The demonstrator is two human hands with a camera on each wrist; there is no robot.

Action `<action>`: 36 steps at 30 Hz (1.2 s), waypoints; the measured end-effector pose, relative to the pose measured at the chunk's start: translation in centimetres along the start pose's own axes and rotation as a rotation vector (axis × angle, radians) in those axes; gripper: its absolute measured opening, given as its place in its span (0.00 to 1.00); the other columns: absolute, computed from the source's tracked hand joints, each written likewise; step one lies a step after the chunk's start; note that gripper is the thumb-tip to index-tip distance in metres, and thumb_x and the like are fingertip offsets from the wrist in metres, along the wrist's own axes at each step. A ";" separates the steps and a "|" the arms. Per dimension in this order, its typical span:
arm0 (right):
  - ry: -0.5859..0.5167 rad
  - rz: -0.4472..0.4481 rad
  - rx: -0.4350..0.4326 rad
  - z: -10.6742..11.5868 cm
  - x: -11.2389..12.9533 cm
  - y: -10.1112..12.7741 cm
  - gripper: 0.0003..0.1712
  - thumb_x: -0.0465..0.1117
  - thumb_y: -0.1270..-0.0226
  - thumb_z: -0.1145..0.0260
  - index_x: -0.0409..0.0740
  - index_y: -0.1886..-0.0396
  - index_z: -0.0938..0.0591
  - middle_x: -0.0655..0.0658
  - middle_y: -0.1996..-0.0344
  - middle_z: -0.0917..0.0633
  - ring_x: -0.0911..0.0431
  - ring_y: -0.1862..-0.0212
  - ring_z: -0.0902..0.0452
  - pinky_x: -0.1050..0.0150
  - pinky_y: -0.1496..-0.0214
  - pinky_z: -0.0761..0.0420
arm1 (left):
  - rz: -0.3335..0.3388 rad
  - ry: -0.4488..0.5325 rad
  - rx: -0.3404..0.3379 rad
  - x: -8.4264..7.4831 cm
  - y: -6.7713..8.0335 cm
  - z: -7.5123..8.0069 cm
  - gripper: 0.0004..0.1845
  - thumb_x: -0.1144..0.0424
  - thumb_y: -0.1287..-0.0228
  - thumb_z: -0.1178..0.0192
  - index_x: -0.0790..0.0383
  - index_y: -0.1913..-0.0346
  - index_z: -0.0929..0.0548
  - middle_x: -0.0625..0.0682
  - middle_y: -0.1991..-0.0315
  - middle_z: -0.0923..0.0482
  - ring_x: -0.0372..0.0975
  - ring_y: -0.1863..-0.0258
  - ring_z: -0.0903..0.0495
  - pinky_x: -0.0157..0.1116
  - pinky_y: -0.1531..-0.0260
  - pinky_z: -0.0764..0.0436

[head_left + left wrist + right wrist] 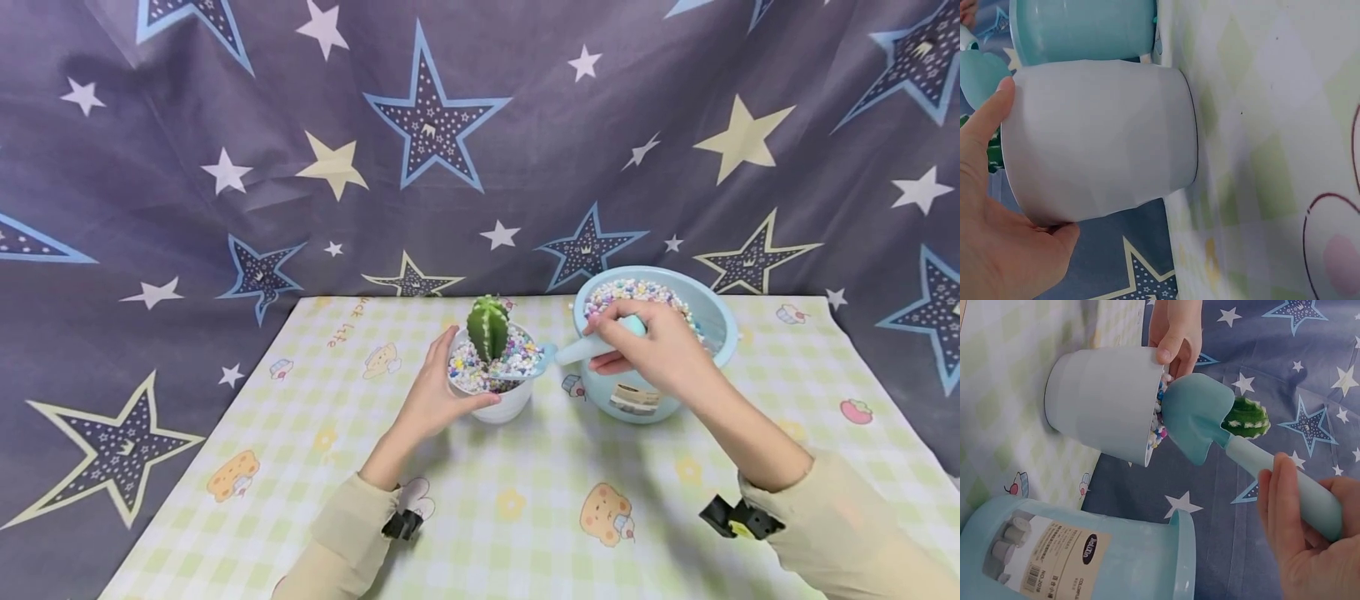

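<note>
A white pot (pixel 501 400) (pixel 1100 134) (pixel 1100 403) stands mid-table with a green cactus (pixel 487 327) (pixel 1246 419) in coloured pebbles (pixel 504 363). My left hand (pixel 441 393) (pixel 991 219) (pixel 1175 331) grips the pot's left side, thumb over the front rim. My right hand (pixel 654 350) (pixel 1307 540) holds the handle of a light blue scoop (pixel 558 357) (pixel 1200 422). The scoop's blade lies over the pot's right rim, on the pebbles. Behind it stands a light blue bowl (pixel 697 329) (pixel 1082 28) (pixel 1085 553) full of coloured pebbles (pixel 633 293).
A pale green checked cloth with cartoon prints (pixel 525 492) covers the table. A dark star-patterned curtain (pixel 420 142) hangs behind and around it. The bowl carries a label (pixel 636 398) (pixel 1047 553) on its front.
</note>
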State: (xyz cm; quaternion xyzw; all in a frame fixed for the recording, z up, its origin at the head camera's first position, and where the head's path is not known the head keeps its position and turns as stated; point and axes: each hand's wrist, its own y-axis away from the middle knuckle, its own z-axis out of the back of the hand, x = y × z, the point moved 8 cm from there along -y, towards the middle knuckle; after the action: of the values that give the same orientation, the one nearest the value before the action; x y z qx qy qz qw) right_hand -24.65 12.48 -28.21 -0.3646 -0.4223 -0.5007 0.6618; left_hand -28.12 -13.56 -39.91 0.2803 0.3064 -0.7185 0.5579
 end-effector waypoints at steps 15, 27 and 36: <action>0.023 -0.012 -0.009 -0.4 0.2 -0.2 0.26 0.55 0.27 0.38 0.33 0.55 0.17 0.33 0.57 0.13 0.56 0.69 0.11 0.61 0.63 0.10 | 0.016 -0.017 -0.038 0.1 0.4 0.0 0.67 0.42 0.57 0.21 0.55 0.20 0.52 0.57 0.20 0.50 0.55 0.23 0.44 0.56 0.24 0.42; 0.080 -0.034 0.025 -0.3 1.3 -0.6 0.25 0.58 0.32 0.33 0.38 0.55 0.15 0.38 0.55 0.11 0.55 0.67 0.10 0.62 0.61 0.10 | 0.090 -0.028 -0.184 -1.1 1.2 -0.9 0.69 0.38 0.59 0.22 0.59 0.20 0.53 0.59 0.22 0.48 0.54 0.24 0.42 0.53 0.25 0.37; 0.099 -0.056 0.044 -0.3 1.2 -0.5 0.24 0.57 0.35 0.31 0.40 0.56 0.15 0.40 0.56 0.10 0.56 0.67 0.10 0.62 0.59 0.10 | 0.030 0.020 -0.071 -0.5 0.2 -1.0 0.69 0.44 0.58 0.20 0.56 0.19 0.56 0.57 0.21 0.53 0.55 0.23 0.44 0.55 0.24 0.41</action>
State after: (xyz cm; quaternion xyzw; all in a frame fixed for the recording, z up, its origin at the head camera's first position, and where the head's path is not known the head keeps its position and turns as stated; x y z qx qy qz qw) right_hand -24.93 11.66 -27.18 -0.3128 -0.4099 -0.5269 0.6757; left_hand -27.76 -12.51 -40.18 0.2721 0.3331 -0.6959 0.5750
